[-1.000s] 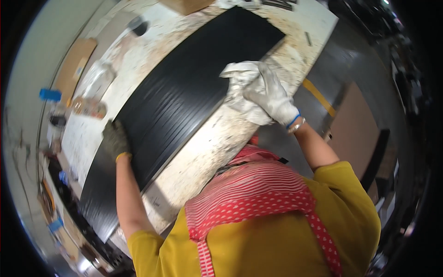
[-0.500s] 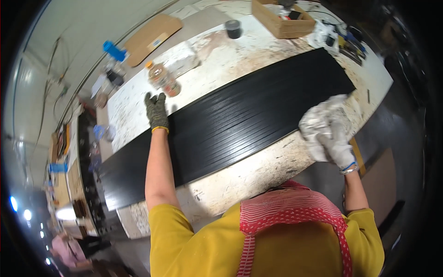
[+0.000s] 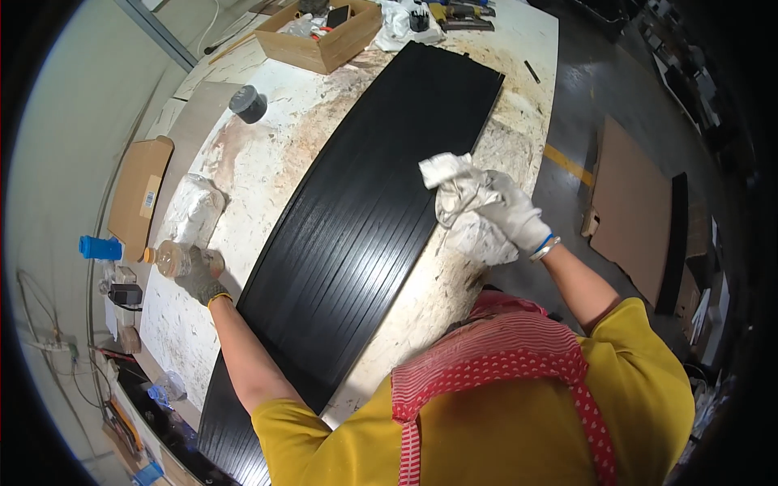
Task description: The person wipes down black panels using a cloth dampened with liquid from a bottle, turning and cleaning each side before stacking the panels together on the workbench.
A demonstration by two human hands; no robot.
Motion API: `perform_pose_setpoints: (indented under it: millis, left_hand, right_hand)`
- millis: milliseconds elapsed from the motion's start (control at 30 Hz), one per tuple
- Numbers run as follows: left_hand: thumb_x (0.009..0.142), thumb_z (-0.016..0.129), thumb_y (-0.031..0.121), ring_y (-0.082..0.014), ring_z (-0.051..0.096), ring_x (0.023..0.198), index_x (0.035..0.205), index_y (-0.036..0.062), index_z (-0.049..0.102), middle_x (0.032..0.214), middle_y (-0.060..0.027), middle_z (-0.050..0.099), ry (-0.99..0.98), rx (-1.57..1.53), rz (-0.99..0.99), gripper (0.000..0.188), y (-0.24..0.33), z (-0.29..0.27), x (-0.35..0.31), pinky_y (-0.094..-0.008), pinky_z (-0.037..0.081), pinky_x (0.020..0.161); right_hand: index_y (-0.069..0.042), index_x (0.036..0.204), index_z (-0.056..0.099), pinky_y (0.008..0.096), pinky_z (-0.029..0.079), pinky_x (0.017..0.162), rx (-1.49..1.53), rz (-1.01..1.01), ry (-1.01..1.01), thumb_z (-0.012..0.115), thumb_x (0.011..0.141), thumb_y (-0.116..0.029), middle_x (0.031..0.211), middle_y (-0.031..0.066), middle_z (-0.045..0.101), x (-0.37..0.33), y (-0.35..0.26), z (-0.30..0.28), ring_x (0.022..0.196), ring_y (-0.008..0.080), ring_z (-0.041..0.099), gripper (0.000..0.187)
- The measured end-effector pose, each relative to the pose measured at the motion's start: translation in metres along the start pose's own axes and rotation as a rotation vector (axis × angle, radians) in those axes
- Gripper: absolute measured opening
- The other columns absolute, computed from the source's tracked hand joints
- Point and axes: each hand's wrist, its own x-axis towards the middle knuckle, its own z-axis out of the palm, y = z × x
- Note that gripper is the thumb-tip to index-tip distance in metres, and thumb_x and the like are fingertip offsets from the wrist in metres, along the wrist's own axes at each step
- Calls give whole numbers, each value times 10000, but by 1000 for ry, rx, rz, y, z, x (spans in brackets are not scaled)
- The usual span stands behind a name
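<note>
A long black ribbed panel (image 3: pixel 356 219) lies across the stained white table (image 3: pixel 267 154). My left hand (image 3: pixel 199 280), in a dark grey glove with a yellow cuff, is closed around a clear plastic bottle (image 3: pixel 172 259) with an orange cap, left of the panel. The bottle is tipped toward the left. My right hand (image 3: pixel 519 217), in a whitish glove with a blue cuff, grips a crumpled white rag (image 3: pixel 460 194) at the panel's right edge. The rag covers part of that edge and hides some of the fingers.
Beyond the bottle sits a white wrapped bundle (image 3: pixel 194 212). A dark lidded tub (image 3: pixel 248 104) stands farther back, near a wooden box (image 3: pixel 324 42) of odds and ends. Tools (image 3: pixel 462 14) lie at the far edge. Cardboard (image 3: pixel 632 202) leans at the right.
My left hand was open beside the bottle and now holds it. The view has turned right, so the panel looks steeper. My right hand still has the rag.
</note>
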Motion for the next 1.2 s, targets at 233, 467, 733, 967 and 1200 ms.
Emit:
perform_pose_setpoints:
  millis: [233,467,733,967,1200]
  left_hand:
    - [715,730,137,-311,639,994,1215,15,576,1144,-128,625,-300,400,576,537,73,-46,-29,-449,507,930]
    - [636,916,281,-323,657,1072,1308,82,562,1185,-157,653,-861,552,791,785,271,22,-259,-413,536,921]
    - [770,776,540,-309,663,1027,1344,87,540,1156,-164,668,-951,633,874,768,293,45,-320,-451,507,896]
    - [727,792,616,-353,705,967,1337,60,538,1079,-178,705,-1348,479,413,863,308,60,-363,-424,557,869]
    - [758,804,417,-333,669,1044,1340,100,548,1151,-169,676,-1029,877,685,710,329,62,-321,-448,525,902]
  right_hand:
    - [32,1439,395,328,568,922,590,199,-104,684,871,-46,1182,177,638,10,-56,-7,1022,226,678,641]
    - [10,1282,607,358,500,1016,311,-51,-339,729,879,-138,1280,129,630,11,-80,32,1156,212,625,446]
    - [74,1424,409,414,505,1048,528,-34,-471,508,1022,-235,1357,243,554,-24,-47,2,1203,319,610,517]
    - [27,1425,430,460,473,1082,1427,330,-702,438,1027,-509,1391,221,532,-28,-51,3,1265,332,555,668]
    - [-5,1374,495,428,604,848,1434,417,-644,497,1033,-426,1245,175,627,3,-17,-8,1054,301,669,542]
